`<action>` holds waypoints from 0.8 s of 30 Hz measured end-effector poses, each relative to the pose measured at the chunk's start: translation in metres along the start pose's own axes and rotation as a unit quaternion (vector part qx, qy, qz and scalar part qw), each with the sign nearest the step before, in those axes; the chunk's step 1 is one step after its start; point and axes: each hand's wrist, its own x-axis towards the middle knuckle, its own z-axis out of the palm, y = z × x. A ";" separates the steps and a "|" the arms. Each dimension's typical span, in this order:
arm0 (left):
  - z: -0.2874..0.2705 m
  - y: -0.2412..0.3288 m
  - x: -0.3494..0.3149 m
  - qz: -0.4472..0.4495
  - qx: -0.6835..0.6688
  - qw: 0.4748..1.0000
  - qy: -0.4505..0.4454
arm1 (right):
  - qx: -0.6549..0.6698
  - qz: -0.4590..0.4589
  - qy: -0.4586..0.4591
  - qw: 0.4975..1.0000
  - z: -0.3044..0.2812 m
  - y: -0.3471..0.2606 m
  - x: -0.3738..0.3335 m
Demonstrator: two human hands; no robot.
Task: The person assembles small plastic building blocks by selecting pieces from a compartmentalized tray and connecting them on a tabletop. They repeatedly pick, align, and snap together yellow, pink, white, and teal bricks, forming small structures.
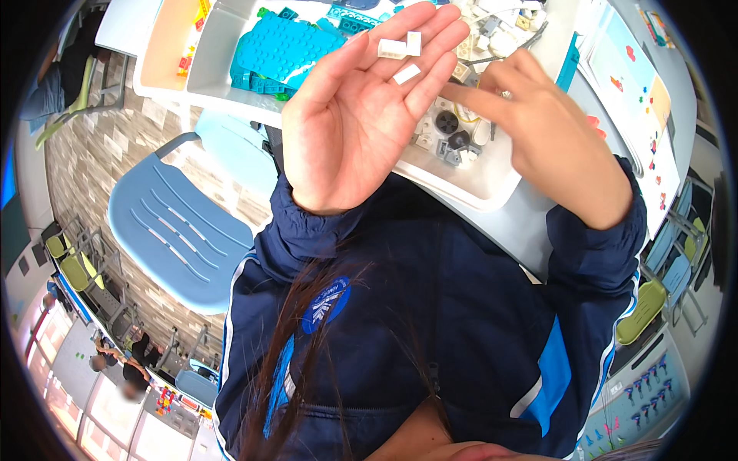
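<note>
My left hand (346,115) is held palm up with its fingers stretched out. Three small white building bricks (392,49) rest loose across its fingers. To its right, my right hand (538,115) reaches palm down over a white bin (492,198). Its fingers are bent and spread apart, slightly blurred, and nothing shows between them. Under and beside those fingers lie grey and white toy parts (467,157), with a black wheel (446,121) among them. The left hand hides part of the bin.
Turquoise bricks and plates (280,50) fill the neighbouring compartment; farther left, another tray (165,54) holds yellow and red pieces. Printed sheets (646,100) lie on the table at the right. A blue chair (177,223) stands at my left. Other people are in the background.
</note>
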 end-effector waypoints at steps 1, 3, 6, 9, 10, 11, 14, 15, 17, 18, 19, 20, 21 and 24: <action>0.001 0.000 0.000 -0.001 0.000 1.000 0.001 | -0.005 0.006 0.017 1.000 -0.002 0.002 0.000; 0.000 -0.001 0.000 -0.001 0.011 1.000 -0.001 | -0.016 0.016 0.048 0.999 -0.003 0.005 -0.001; -0.002 0.001 0.001 -0.006 0.005 1.000 -0.007 | -0.073 0.028 0.032 0.996 -0.006 0.001 0.000; -0.004 0.001 0.000 -0.006 -0.006 1.000 -0.007 | -0.042 0.039 0.035 0.998 -0.012 0.001 -0.002; -0.004 0.002 0.000 -0.005 -0.008 1.000 -0.009 | -0.057 0.043 0.038 0.997 -0.014 0.002 -0.003; -0.004 0.003 0.000 -0.008 -0.010 1.000 -0.010 | -0.072 0.049 0.044 0.995 -0.017 0.004 -0.005; -0.004 0.003 0.000 -0.015 -0.013 1.000 -0.016 | -0.065 0.063 0.024 0.996 -0.019 0.004 -0.010; -0.004 0.002 0.001 -0.018 -0.014 1.000 -0.018 | -0.054 0.069 0.013 0.996 -0.018 0.004 -0.012; -0.004 0.003 0.001 -0.020 -0.017 0.999 -0.020 | -0.085 0.057 0.005 0.995 -0.015 0.002 -0.012; -0.005 0.003 0.000 -0.018 -0.017 0.999 -0.020 | -0.099 0.048 0.001 0.994 -0.014 0.001 -0.011; -0.005 0.004 -0.001 -0.018 -0.018 0.999 -0.020 | -0.087 0.044 -0.008 0.995 -0.014 0.001 -0.009; -0.006 0.004 -0.001 -0.019 -0.018 0.999 -0.021 | -0.075 0.043 -0.017 0.996 -0.015 -0.001 -0.008; -0.006 0.004 0.000 -0.019 -0.020 0.999 -0.023 | -0.063 0.041 -0.026 0.997 -0.016 -0.001 -0.007; -0.007 0.005 -0.001 -0.020 -0.019 0.999 -0.027 | 0.000 0.017 -0.065 0.998 -0.019 0.005 -0.013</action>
